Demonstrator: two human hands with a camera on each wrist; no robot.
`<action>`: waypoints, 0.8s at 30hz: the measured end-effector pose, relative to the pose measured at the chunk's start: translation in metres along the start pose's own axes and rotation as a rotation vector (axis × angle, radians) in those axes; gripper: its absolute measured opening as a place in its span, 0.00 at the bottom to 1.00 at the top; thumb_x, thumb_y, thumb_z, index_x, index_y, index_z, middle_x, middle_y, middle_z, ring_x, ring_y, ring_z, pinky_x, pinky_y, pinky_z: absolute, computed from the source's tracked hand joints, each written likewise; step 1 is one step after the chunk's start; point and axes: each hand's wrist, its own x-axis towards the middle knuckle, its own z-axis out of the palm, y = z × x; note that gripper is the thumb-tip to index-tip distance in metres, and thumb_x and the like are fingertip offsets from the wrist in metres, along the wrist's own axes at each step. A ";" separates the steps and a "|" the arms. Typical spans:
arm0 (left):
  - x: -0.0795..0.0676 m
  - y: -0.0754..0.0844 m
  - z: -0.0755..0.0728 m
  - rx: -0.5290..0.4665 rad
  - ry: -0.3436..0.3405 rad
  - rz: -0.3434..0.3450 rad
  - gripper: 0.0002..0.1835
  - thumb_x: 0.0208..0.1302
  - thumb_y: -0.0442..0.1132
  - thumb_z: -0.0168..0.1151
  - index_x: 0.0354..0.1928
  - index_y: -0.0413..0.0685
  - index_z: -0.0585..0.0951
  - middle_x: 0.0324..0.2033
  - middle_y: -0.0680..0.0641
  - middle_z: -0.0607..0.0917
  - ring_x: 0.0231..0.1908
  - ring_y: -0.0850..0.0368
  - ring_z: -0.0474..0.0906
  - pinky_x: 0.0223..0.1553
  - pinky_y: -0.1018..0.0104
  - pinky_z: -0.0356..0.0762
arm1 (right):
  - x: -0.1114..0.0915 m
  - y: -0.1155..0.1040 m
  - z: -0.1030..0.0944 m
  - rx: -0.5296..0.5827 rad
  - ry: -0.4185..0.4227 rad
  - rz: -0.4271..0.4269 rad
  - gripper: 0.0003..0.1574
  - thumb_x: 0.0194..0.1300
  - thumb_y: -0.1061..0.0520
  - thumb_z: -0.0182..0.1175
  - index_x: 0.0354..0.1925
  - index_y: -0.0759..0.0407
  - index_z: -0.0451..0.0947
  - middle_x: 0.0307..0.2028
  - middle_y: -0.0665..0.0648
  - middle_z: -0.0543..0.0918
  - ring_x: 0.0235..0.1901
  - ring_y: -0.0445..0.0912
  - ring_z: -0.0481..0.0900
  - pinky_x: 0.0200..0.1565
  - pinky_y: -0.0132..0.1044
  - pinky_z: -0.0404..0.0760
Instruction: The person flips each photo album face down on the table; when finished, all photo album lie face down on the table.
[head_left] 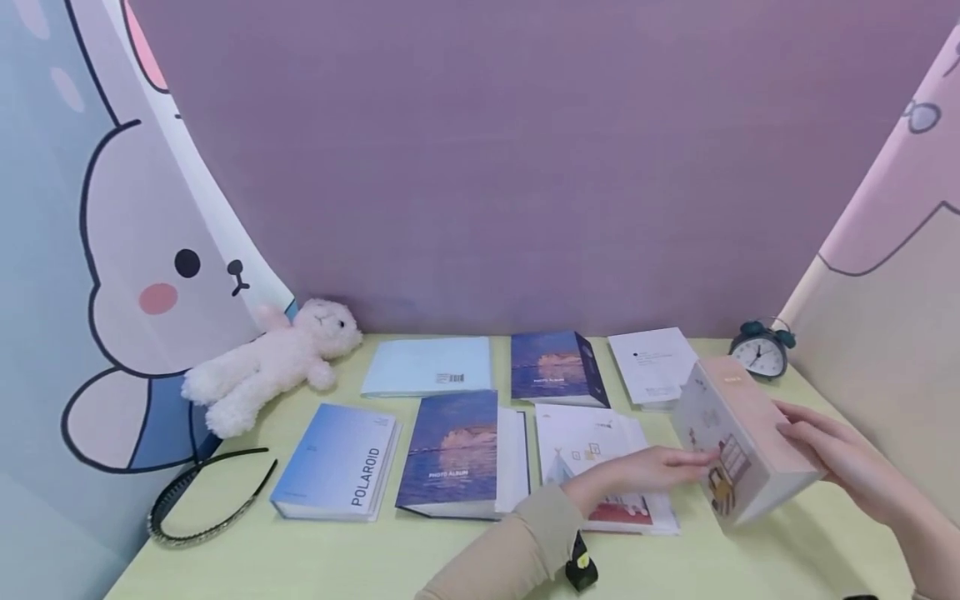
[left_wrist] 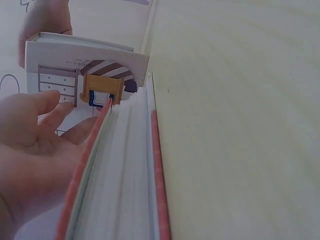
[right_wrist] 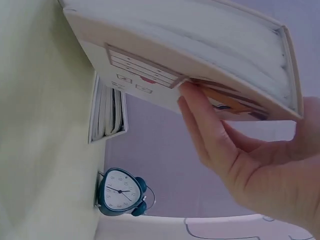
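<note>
A thick photo album (head_left: 757,425) with a pale pink spine and a white cover printed with furniture is tilted up at the right of the table. My right hand (head_left: 847,458) grips it from the right; its fingers lie against a printed cover (right_wrist: 145,72) in the right wrist view. From the other side my left hand (head_left: 652,468) reaches over, its straight fingers touching the illustrated cover. Below the left forearm lies a white album (head_left: 555,437) with a red band, partly hidden. Its red-edged cover and white pages (left_wrist: 120,165) fill the left wrist view's middle.
Behind lie a light blue album (head_left: 427,362), a painted-sea album (head_left: 551,367) and a white album (head_left: 648,362). A blue Polaroid album (head_left: 337,458) and another sea album (head_left: 450,450) lie in front. Around them are an alarm clock (head_left: 759,354), plush toy (head_left: 281,367) and headband (head_left: 176,537).
</note>
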 end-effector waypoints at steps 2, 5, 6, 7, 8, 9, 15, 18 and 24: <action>-0.001 0.001 0.002 -0.009 -0.010 -0.011 0.20 0.72 0.52 0.45 0.64 0.75 0.67 0.65 0.62 0.68 0.64 0.65 0.64 0.64 0.64 0.64 | -0.001 -0.003 0.001 -0.126 0.025 0.034 0.29 0.74 0.47 0.40 0.70 0.49 0.54 0.39 0.35 0.80 0.36 0.34 0.80 0.35 0.30 0.76; -0.002 0.003 0.003 -0.029 -0.034 -0.025 0.19 0.72 0.52 0.45 0.62 0.77 0.69 0.64 0.63 0.69 0.64 0.66 0.64 0.64 0.63 0.64 | 0.000 -0.008 0.001 -0.257 0.040 0.057 0.42 0.73 0.44 0.42 0.68 0.75 0.47 0.36 0.47 0.83 0.31 0.39 0.82 0.32 0.32 0.77; -0.003 0.003 0.003 -0.033 -0.040 -0.027 0.19 0.72 0.52 0.44 0.62 0.77 0.70 0.64 0.64 0.69 0.63 0.67 0.65 0.64 0.63 0.64 | 0.000 -0.008 0.001 -0.283 0.045 0.059 0.43 0.73 0.44 0.42 0.68 0.76 0.47 0.36 0.49 0.84 0.30 0.40 0.82 0.31 0.33 0.77; -0.004 0.003 0.002 -0.040 -0.046 -0.026 0.19 0.72 0.52 0.44 0.62 0.77 0.70 0.63 0.64 0.69 0.63 0.67 0.65 0.64 0.63 0.64 | 0.001 -0.007 0.000 -0.297 0.048 0.064 0.44 0.73 0.44 0.43 0.67 0.77 0.47 0.35 0.50 0.84 0.29 0.40 0.82 0.31 0.33 0.77; -0.005 0.003 0.002 -0.042 -0.048 -0.022 0.19 0.72 0.52 0.44 0.62 0.77 0.70 0.63 0.64 0.69 0.62 0.67 0.65 0.64 0.63 0.64 | 0.002 -0.006 -0.001 -0.307 0.052 0.072 0.45 0.72 0.43 0.44 0.67 0.78 0.47 0.34 0.51 0.84 0.28 0.41 0.82 0.30 0.33 0.77; -0.005 0.003 0.000 -0.045 -0.047 -0.019 0.18 0.72 0.52 0.44 0.62 0.77 0.70 0.63 0.64 0.70 0.62 0.67 0.66 0.64 0.63 0.64 | 0.003 -0.005 -0.002 -0.315 0.056 0.082 0.45 0.72 0.43 0.44 0.67 0.79 0.47 0.33 0.52 0.84 0.27 0.41 0.81 0.30 0.33 0.76; -0.006 0.002 -0.002 -0.008 0.011 -0.030 0.19 0.71 0.52 0.46 0.61 0.71 0.73 0.62 0.63 0.72 0.62 0.67 0.67 0.63 0.64 0.65 | 0.005 0.010 -0.012 -0.444 0.107 0.098 0.47 0.68 0.41 0.50 0.64 0.81 0.54 0.43 0.66 0.78 0.29 0.32 0.71 0.30 0.28 0.69; -0.006 0.002 -0.003 -0.007 0.023 -0.044 0.19 0.70 0.53 0.46 0.61 0.69 0.73 0.62 0.63 0.71 0.64 0.67 0.64 0.65 0.66 0.63 | 0.006 0.017 -0.016 -0.473 0.082 0.107 0.48 0.68 0.40 0.51 0.63 0.82 0.55 0.48 0.73 0.74 0.32 0.29 0.68 0.31 0.28 0.68; -0.005 0.001 -0.004 0.012 0.027 -0.037 0.22 0.71 0.53 0.46 0.64 0.62 0.71 0.63 0.60 0.71 0.64 0.66 0.63 0.65 0.69 0.61 | 0.008 0.027 -0.021 -0.479 -0.018 0.159 0.50 0.69 0.39 0.47 0.63 0.84 0.51 0.57 0.80 0.66 0.44 0.43 0.72 0.43 0.42 0.72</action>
